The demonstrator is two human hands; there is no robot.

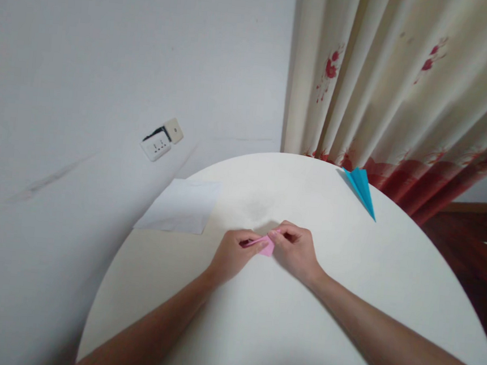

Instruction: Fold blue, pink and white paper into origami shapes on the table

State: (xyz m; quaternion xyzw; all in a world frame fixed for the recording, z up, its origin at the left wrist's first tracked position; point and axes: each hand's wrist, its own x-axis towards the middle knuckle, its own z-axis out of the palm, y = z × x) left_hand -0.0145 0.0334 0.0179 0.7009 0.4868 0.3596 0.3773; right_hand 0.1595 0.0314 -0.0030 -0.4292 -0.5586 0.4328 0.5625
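A small folded piece of pink paper (268, 248) is held between both hands over the middle of the round white table (290, 334). My left hand (234, 254) pinches its left side between thumb and fingers. On the other side, my right hand (296, 249) grips the upper right edge, thumb on top. Much of the paper is hidden by the fingers, so its full folded shape cannot be made out. One pink flap hangs down toward me between the two thumbs.
A blue folded paper plane (362, 190) lies near the table's far right edge. White paper sheets (182, 205) lie at the far left by the wall, below a wall socket (156, 145). A flowered curtain (389, 81) hangs behind the table.
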